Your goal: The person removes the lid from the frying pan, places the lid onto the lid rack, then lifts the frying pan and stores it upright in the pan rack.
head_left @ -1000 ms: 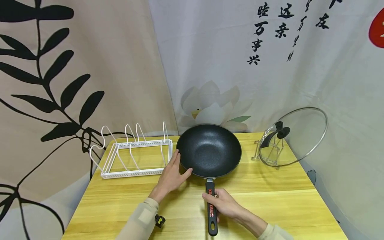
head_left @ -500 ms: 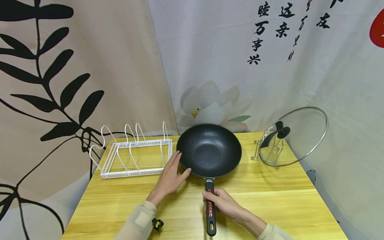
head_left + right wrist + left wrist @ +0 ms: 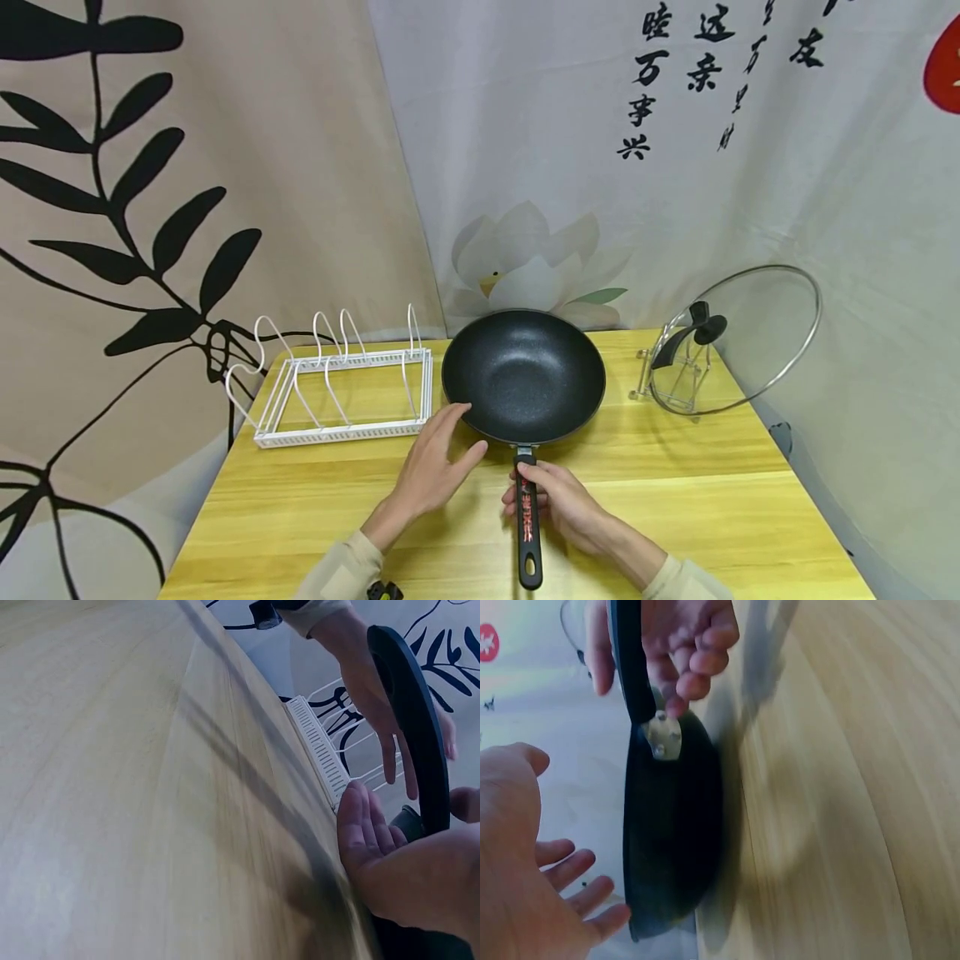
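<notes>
A black wok (image 3: 523, 375) rests on the wooden table in the head view, its long black handle (image 3: 528, 533) pointing toward the person. My right hand (image 3: 576, 510) lies around the handle near the pan, thumb on one side and fingers on the other. In the left wrist view those fingers (image 3: 697, 664) are loosely bent and look slack, with the thumb off the handle. My left hand (image 3: 429, 473) is spread at the wok's left side, fingertips near the rim. Whether they touch it cannot be made out.
A white dish rack (image 3: 341, 432) with upright loops stands left of the wok. At right, a glass lid with a black knob (image 3: 708, 329) leans in a small wire stand (image 3: 641, 393). A printed cloth (image 3: 300, 167) hangs behind the table.
My left hand has drawn back from the wok's left rim toward the person. My right fingers have loosened around the handle and spread out. The wok has stayed in place.
</notes>
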Demonstrator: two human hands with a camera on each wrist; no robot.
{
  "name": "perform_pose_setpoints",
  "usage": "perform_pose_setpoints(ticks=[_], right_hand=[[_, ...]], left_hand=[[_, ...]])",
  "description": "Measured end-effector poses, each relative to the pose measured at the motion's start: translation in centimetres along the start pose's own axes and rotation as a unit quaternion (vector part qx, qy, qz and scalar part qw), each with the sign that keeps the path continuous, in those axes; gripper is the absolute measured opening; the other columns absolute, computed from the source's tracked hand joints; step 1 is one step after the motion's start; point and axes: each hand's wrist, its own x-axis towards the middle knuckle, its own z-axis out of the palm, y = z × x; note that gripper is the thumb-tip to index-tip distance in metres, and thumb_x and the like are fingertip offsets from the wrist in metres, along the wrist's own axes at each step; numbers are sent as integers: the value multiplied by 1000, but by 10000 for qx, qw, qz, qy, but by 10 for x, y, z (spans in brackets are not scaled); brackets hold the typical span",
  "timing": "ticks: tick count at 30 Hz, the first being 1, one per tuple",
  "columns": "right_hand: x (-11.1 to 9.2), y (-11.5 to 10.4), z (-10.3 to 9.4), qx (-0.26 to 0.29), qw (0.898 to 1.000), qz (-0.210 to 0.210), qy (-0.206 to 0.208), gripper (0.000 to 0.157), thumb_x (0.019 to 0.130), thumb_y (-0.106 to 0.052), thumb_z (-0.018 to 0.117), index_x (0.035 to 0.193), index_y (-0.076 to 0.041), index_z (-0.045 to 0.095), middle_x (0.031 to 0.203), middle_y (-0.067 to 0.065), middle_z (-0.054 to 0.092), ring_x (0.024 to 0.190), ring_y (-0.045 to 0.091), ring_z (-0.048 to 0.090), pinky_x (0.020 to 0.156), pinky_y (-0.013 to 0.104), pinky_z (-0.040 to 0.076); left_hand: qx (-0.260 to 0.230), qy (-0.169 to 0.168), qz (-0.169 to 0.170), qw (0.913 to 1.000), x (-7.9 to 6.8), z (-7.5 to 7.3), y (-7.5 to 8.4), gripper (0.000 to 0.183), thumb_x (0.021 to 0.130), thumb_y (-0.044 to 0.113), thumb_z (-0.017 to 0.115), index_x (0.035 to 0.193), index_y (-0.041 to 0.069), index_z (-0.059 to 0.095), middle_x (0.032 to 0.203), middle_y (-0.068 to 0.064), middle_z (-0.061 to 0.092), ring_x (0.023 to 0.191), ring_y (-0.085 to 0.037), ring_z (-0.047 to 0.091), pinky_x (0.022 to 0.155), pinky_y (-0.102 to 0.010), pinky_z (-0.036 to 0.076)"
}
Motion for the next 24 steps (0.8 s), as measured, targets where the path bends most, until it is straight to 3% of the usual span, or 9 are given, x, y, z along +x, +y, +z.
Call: perform_pose_setpoints(ticks=[3, 8, 13, 18, 24], right_hand=[[1, 1, -2, 142, 9999, 1, 59, 47, 117, -42, 57, 135, 2, 61, 112, 6, 84, 103, 18, 83, 95, 32, 64], [3, 2, -5, 439, 9990, 93, 90, 46, 117, -43, 57, 134, -1, 61, 116, 7, 86, 107, 20, 84, 96, 32, 65], [6, 2, -5, 677, 9974, 192, 165, 54, 115, -44, 60, 141, 3, 58, 120, 11, 85, 109, 22, 84, 99, 36, 66], [10, 1, -3, 756, 9966, 279, 179, 64, 113, -45, 63, 148, 7, 54, 120, 11, 85, 112, 23, 83, 104, 39, 67], [12, -1, -1, 916, 9950, 332, 213, 63, 114, -45, 64, 149, 7, 55, 120, 10, 81, 105, 18, 83, 104, 37, 67]], left_hand=[[-97, -86, 60, 9999, -4, -2, 4, 64, 108, 48, 73, 160, 13, 60, 163, -15, 63, 148, -37, 64, 121, -64, 55], [-417, -555, -36, 9976, -11, -4, 8, 48, 110, 46, 71, 144, 12, 69, 134, -9, 77, 120, -24, 75, 100, -43, 65], [-634, -1166, -33, 9911, -18, -3, 10, 37, 114, 44, 65, 129, 11, 76, 118, -5, 82, 102, -16, 78, 88, -30, 66], [-706, -1624, 22, 9842, -23, 1, 12, 36, 116, 43, 61, 120, 13, 80, 110, -3, 85, 94, -6, 75, 85, -26, 62], [-1270, -2155, -49, 9682, -28, 9, 13, 40, 117, 41, 59, 116, 9, 83, 99, -13, 85, 82, -14, 77, 71, -22, 58]])
